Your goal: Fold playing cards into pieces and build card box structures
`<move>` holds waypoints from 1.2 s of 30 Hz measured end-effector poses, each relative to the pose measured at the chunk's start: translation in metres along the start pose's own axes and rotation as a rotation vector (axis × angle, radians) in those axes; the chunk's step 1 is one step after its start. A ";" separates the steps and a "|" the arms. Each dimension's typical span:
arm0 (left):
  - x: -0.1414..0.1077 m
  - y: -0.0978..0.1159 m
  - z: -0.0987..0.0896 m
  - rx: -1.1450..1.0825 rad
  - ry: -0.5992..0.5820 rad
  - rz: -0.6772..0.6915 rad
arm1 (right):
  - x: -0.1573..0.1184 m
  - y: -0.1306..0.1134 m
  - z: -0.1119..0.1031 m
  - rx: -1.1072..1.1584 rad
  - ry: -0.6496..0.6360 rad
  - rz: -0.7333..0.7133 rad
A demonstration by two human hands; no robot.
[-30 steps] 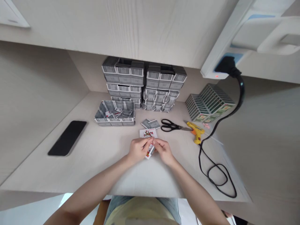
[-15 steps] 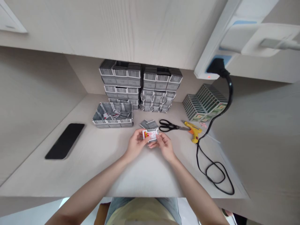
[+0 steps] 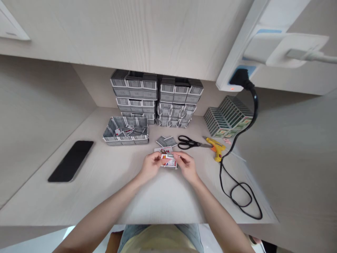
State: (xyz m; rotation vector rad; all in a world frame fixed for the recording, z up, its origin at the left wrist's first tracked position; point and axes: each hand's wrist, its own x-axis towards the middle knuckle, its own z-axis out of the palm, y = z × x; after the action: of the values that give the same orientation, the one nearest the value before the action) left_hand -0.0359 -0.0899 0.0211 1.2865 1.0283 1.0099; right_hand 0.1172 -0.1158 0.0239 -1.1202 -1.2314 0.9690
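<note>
My left hand (image 3: 151, 166) pinches the left end of a small playing-card piece (image 3: 170, 161) with a red and yellow pattern. At its right end, my right hand (image 3: 187, 166) grips the same piece, thumb and fingers closed on it. Just behind the held piece, a card (image 3: 162, 149) lies face up on the table, partly hidden by my fingers. Farther back are grey patterned cards (image 3: 166, 141), face down and overlapping. A box made of folded cards (image 3: 126, 141) stands to the left, with many loose card pieces inside.
Stacked card boxes (image 3: 135, 88) stand at the back. To the right lie black scissors (image 3: 188, 142), a yellow glue gun (image 3: 218, 149) and a looped black cable (image 3: 237, 183). Green-edged card structures (image 3: 229, 116) fill the back right corner. A phone (image 3: 71, 161) lies at left.
My hands and the held piece have come slightly nearer to me. A face-up card now shows on the table behind them. The view has shifted a little.
</note>
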 end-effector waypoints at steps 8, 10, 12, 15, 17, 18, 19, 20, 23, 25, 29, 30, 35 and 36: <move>0.001 0.009 -0.003 -0.005 0.196 0.044 | -0.005 0.010 0.013 0.200 -0.211 0.286; 0.000 0.009 -0.003 -0.020 0.219 0.037 | -0.006 0.009 0.016 0.284 -0.248 0.295; -0.002 0.009 -0.001 -0.023 0.203 0.043 | -0.007 0.007 0.017 0.338 -0.233 0.294; -0.006 0.007 0.001 0.027 0.171 0.093 | -0.007 0.005 0.018 0.380 -0.195 0.293; -0.007 0.006 0.003 0.049 0.174 0.120 | -0.008 0.004 0.019 0.402 -0.190 0.297; -0.008 0.005 0.004 0.054 0.174 0.123 | -0.008 0.003 0.020 0.412 -0.189 0.301; -0.009 0.005 0.005 0.061 0.167 0.120 | -0.009 0.003 0.021 0.421 -0.185 0.306; -0.009 0.004 0.005 0.068 0.154 0.113 | -0.009 0.002 0.023 0.427 -0.180 0.312; -0.009 0.004 0.006 0.089 0.098 0.082 | -0.010 0.002 0.026 0.429 -0.172 0.341; -0.010 0.004 0.007 0.115 0.088 0.084 | -0.009 0.003 0.026 0.423 -0.172 0.360; -0.012 0.006 0.007 0.222 0.105 0.167 | -0.008 0.004 0.023 0.391 -0.194 0.387; -0.013 0.007 0.007 0.245 0.109 0.190 | -0.008 0.003 0.022 0.380 -0.200 0.387; -0.018 0.007 0.007 0.289 0.095 0.190 | -0.008 -0.002 0.020 0.369 -0.181 0.332; -0.019 0.007 0.007 0.270 0.089 0.180 | -0.009 -0.003 0.021 0.376 -0.174 0.317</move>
State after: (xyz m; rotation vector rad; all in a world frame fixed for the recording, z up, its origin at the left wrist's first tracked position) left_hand -0.0339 -0.1095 0.0290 1.5892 1.1615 1.0993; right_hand 0.0954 -0.1227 0.0244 -0.9593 -0.9658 1.4972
